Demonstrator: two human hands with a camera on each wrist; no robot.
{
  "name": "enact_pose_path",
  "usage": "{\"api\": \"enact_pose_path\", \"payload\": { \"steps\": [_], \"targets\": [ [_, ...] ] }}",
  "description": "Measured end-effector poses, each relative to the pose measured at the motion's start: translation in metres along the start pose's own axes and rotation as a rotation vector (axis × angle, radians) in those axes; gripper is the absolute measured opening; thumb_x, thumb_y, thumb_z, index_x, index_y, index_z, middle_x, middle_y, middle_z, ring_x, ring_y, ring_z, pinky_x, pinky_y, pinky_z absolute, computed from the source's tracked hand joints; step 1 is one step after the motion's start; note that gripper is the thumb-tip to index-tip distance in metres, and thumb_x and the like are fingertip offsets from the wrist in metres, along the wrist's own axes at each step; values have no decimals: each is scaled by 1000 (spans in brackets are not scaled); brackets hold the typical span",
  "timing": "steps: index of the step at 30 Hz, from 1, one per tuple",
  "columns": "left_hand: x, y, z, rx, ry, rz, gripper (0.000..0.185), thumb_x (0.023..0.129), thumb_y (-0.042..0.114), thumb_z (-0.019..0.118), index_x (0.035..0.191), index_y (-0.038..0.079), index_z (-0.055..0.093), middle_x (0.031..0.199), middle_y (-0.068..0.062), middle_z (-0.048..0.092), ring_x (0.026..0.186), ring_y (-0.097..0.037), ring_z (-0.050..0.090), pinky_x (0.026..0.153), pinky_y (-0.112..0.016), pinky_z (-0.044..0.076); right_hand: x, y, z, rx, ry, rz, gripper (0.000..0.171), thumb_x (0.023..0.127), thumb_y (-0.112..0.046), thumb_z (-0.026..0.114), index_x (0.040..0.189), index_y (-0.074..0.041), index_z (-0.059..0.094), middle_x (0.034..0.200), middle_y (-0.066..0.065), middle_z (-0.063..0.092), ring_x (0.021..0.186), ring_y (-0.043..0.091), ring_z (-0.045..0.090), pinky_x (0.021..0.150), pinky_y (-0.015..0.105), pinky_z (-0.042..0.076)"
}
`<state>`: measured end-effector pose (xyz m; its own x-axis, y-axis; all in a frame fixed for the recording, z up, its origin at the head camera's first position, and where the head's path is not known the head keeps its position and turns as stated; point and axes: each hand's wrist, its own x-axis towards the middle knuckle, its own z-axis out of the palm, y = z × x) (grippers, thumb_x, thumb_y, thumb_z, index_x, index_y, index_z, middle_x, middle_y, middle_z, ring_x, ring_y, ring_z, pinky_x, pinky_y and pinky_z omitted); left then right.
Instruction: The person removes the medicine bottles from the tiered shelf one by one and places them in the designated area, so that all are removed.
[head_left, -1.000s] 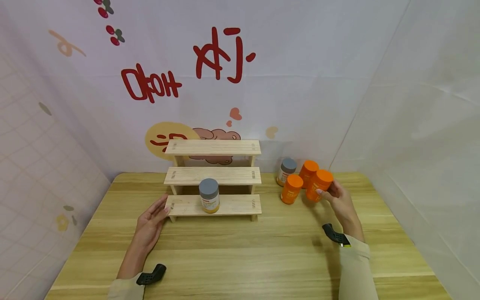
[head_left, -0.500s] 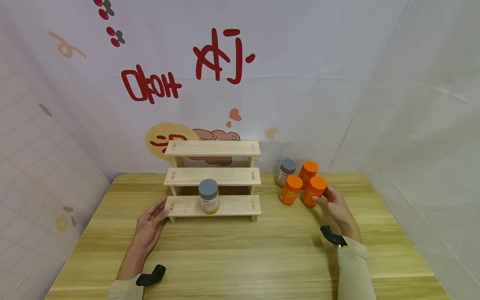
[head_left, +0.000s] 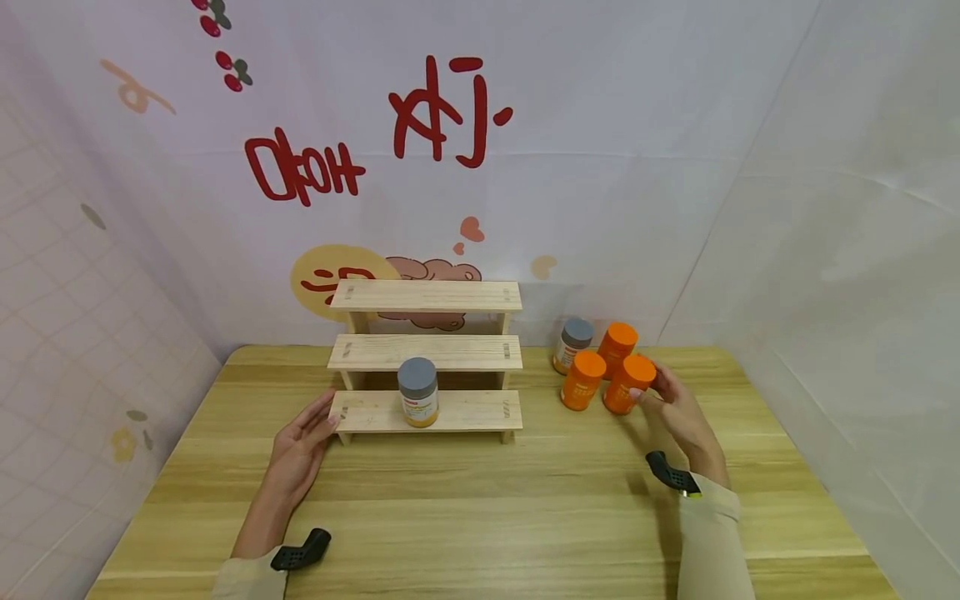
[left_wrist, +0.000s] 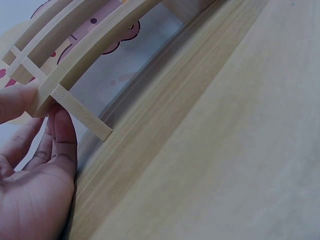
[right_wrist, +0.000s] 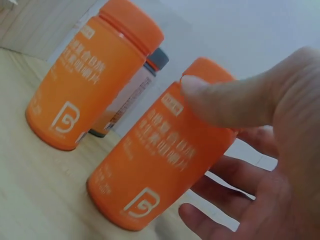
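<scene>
My left hand holds the left end of the lowest step of a three-tier wooden rack. In the left wrist view, the thumb is at the board's edge and the fingers are beneath it. A grey-capped bottle stands on that lowest step. On the right, my right hand is around an orange bottle standing on the table. Its thumb lies across the bottle near the cap in the right wrist view; the other fingers reach behind, partly hidden.
Left of the held bottle stands another orange bottle. Behind them are a third orange bottle and a second grey-capped bottle. The wood-grain table meets a printed white backdrop at the back.
My right hand has lowered the orange bottle onto the table, slightly nearer and leftward. In the last half second it has shifted slightly right. The left hand has stayed on the rack.
</scene>
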<state>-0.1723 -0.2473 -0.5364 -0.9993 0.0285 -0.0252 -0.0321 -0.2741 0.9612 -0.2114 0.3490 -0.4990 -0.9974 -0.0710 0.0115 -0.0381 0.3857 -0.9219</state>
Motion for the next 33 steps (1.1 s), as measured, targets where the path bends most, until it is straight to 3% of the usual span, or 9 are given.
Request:
{"api": "enact_pose_path", "payload": {
  "steps": [4,6,12,14,16,19,23,27,33],
  "targets": [
    [0,0,0,-2,5,-5,68,104,7,59,160,-6,23,135,6,51,124,1,53,101,-10,48,-1,-13,-1,3,42,36,72,103,-37,64,164,-30,27,164,14,37,141,17,41,110,35,42],
    [0,0,-1,-8,9,-5,69,104,7,60,160,-6,23,135,6,51,124,1,53,101,-10,47,-1,-19,0,6,70,20,71,102,-39,64,163,-29,28,164,14,37,143,23,40,110,39,41],
    [0,-1,-1,-11,14,-5,69,104,6,60,160,-6,23,134,6,52,124,1,53,101,-10,48,-3,-36,1,4,124,-56,69,103,-37,63,163,-25,30,164,9,38,149,32,33,97,5,39],
    [0,-2,0,-6,14,-7,69,104,6,60,160,-6,23,134,6,52,123,1,53,101,-10,48,-3,-40,2,-4,131,-74,69,103,-35,64,163,-25,30,165,10,36,151,34,32,99,2,39],
    [1,-2,0,-2,11,-9,68,104,7,59,160,-6,23,135,6,51,124,1,53,101,-10,47,-4,-45,2,-20,137,-91,69,103,-34,64,162,-26,31,165,11,35,151,34,32,109,9,40],
    [1,-1,1,5,9,-12,68,104,7,59,161,-5,23,136,6,50,124,1,52,101,-10,47,-6,-51,3,-26,135,-113,68,103,-30,64,163,-27,30,167,14,31,153,36,30,123,33,35],
    [1,-2,0,8,11,-13,68,104,7,60,161,-5,23,136,7,50,125,2,52,101,-10,47,-9,-61,7,-9,124,-143,70,103,-26,65,163,-28,29,170,14,26,156,38,23,125,61,21],
    [0,-2,0,6,13,-11,69,104,7,60,160,-6,23,136,8,51,125,2,52,101,-10,47,-10,-72,12,-24,116,-162,73,102,-26,67,163,-29,28,171,12,22,157,41,17,125,65,16],
    [1,-2,-1,-5,4,-2,68,104,6,59,160,-6,22,135,7,51,125,1,52,101,-10,47,-9,-88,23,-74,89,-195,75,101,-25,68,164,-28,27,171,11,21,156,46,19,123,67,20]
  ]
}}
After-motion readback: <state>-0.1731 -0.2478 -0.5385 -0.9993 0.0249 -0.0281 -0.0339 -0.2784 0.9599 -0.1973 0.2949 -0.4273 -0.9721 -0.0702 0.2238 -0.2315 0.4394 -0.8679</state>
